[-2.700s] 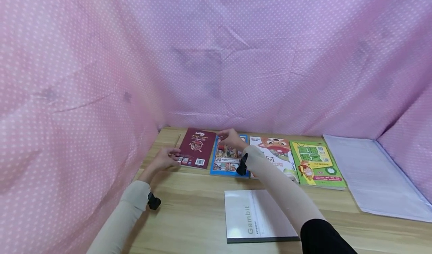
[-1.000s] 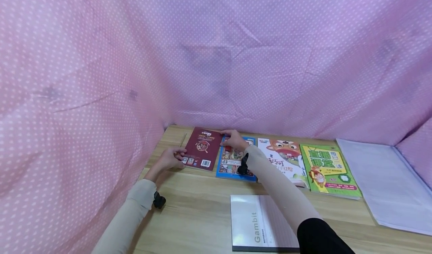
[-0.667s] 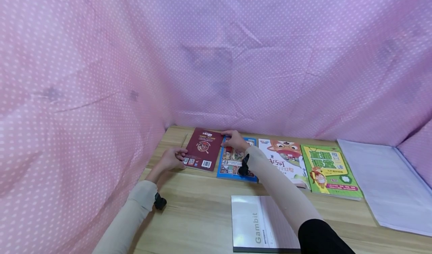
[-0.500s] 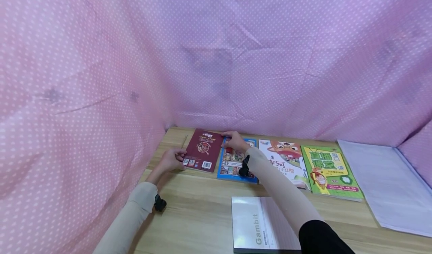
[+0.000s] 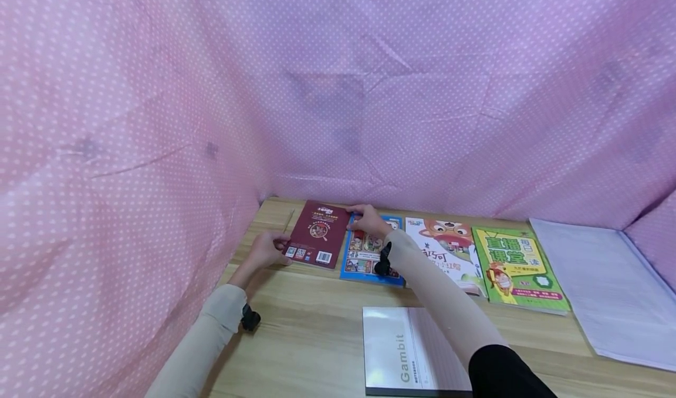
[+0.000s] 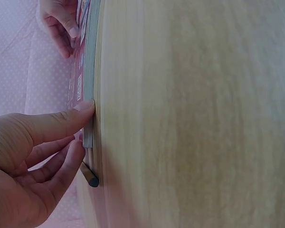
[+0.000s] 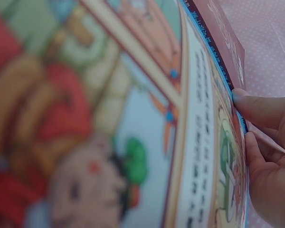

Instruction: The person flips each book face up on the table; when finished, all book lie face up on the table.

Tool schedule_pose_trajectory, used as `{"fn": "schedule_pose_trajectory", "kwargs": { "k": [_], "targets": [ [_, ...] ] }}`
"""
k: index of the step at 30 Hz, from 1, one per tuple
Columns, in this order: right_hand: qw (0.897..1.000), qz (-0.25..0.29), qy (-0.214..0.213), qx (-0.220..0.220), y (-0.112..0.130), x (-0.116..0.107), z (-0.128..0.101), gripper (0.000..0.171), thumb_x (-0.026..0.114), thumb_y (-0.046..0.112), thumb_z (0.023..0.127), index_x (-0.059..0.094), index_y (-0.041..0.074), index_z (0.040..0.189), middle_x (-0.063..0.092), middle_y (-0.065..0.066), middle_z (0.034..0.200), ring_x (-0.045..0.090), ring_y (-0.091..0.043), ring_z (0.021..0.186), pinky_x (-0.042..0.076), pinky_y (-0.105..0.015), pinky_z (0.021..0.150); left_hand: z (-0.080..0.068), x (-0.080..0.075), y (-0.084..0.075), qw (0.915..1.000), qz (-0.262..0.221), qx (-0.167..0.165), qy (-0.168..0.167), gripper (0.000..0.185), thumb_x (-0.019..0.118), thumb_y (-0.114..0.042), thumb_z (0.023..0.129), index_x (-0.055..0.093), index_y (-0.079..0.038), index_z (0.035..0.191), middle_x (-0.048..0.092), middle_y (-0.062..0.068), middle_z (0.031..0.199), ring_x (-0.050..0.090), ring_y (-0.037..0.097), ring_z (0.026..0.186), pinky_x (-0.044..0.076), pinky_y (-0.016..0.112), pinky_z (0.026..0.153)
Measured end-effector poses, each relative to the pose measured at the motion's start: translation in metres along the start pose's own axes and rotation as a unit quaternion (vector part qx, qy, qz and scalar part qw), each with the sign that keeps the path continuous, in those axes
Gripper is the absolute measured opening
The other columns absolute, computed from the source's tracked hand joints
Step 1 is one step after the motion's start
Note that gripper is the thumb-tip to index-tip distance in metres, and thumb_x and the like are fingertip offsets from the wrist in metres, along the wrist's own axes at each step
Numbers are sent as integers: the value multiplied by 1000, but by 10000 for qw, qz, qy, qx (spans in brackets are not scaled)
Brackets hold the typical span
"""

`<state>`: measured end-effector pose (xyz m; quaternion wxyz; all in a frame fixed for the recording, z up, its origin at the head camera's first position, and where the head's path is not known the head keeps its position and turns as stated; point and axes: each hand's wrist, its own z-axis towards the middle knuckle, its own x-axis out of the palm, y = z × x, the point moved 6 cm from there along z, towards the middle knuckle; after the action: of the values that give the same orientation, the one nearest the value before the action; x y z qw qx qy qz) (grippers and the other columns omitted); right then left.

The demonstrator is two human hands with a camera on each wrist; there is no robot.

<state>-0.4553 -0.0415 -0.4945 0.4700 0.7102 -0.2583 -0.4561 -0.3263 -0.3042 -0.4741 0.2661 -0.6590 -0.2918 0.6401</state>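
- Head view: maroon book (image 5: 318, 234) lies flat at the far left of the wooden table (image 5: 306, 327), beside the blue comic book (image 5: 368, 248). Left hand (image 5: 266, 249) pinches its near-left corner; right hand (image 5: 367, 219) grips its far-right corner.
- Left wrist view: thumb on the cover edge, thin pencil (image 6: 89, 175) beneath. Likely light, bendy paperback.
- Right wrist view: fingers (image 7: 261, 111) clamp the edge. Opposite corners look best; glossy cover may slip.

The grey notebook (image 5: 409, 351) at the near edge of the table bears the word "Gambit" along its cover. The green book (image 5: 514, 267) carries large yellow Chinese characters, 直播课堂. The white book (image 5: 446, 251) shows red Chinese characters, partly hidden. The maroon book (image 5: 317, 233) has a barcode and small print too fine to read.
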Motion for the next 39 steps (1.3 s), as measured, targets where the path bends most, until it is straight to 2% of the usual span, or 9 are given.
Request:
{"fn": "schedule_pose_trajectory", "kwargs": {
  "k": [11, 14, 18, 21, 24, 28, 31, 36, 39],
  "targets": [
    [10000, 20, 53, -7, 6, -1, -1, 60, 75, 3, 90, 56, 11, 146, 46, -13, 156, 47, -32, 141, 46, -45, 113, -3, -4, -2, 9999, -46, -51, -113, 61, 89, 5, 66, 67, 8, 123, 73, 24, 111, 72, 30, 97, 61, 40, 88],
    [10000, 26, 66, -32, 7, -2, -2, 58, 74, 2, 91, 56, 11, 146, 49, -14, 154, 53, -28, 130, 54, -33, 96, -3, -4, -2, 9999, -96, 26, -124, 61, 89, 4, 66, 67, 9, 123, 73, 25, 112, 73, 31, 98, 61, 38, 87],
    [9999, 43, 106, -31, 7, -1, -5, 57, 72, 1, 92, 56, 11, 146, 48, -16, 154, 53, -25, 124, 48, -24, 71, -4, -3, 0, 9998, -162, 36, -137, 60, 90, 3, 66, 68, 8, 122, 73, 26, 113, 72, 32, 99, 61, 38, 88],
    [9999, -10, 118, -23, 7, 0, -7, 57, 71, 1, 93, 55, 12, 147, 46, -17, 156, 54, -24, 123, 45, -25, 66, -5, -2, 1, 9998, -179, -43, -126, 60, 90, 2, 66, 69, 6, 122, 73, 25, 114, 72, 33, 101, 61, 38, 89],
    [9999, -19, 127, -10, 7, 1, -8, 57, 72, 2, 92, 55, 12, 147, 48, -18, 153, 57, -21, 104, 43, -25, 63, -5, -2, 3, 9998, -128, -115, -108, 61, 91, 2, 66, 69, 6, 123, 73, 25, 115, 72, 33, 102, 61, 39, 90],
    [9998, 155, 151, 54, 7, 1, -7, 58, 72, 0, 92, 56, 13, 146, 52, -18, 147, 56, -19, 88, 43, -26, 62, -6, -2, 1, 9998, -2, -149, -117, 60, 90, 2, 66, 69, 5, 122, 73, 23, 114, 72, 32, 102, 60, 40, 90],
    [9998, 181, 91, 65, 7, -1, -6, 57, 73, 0, 91, 58, 15, 144, 54, -16, 143, 56, -18, 95, 46, -23, 68, -6, -3, -2, 9999, 36, -87, -129, 59, 90, 3, 66, 69, 6, 122, 73, 24, 113, 72, 32, 101, 61, 39, 89],
    [9996, 292, 0, 54, 9, -3, -5, 56, 74, -2, 88, 61, 13, 141, 55, -15, 130, 48, -18, 98, 43, -25, 74, -7, -4, -4, 9999, 58, -66, -119, 58, 90, 3, 67, 69, 7, 121, 73, 25, 114, 72, 33, 102, 61, 38, 89],
    [9990, 436, 36, 65, 9, -2, -6, 56, 73, -4, 88, 60, 12, 141, 56, -14, 135, 48, -21, 102, 44, -30, 81, -7, -3, -3, 9998, 91, -119, -100, 58, 90, 2, 67, 69, 6, 122, 73, 25, 115, 72, 32, 102, 61, 38, 89]
  ]
}}
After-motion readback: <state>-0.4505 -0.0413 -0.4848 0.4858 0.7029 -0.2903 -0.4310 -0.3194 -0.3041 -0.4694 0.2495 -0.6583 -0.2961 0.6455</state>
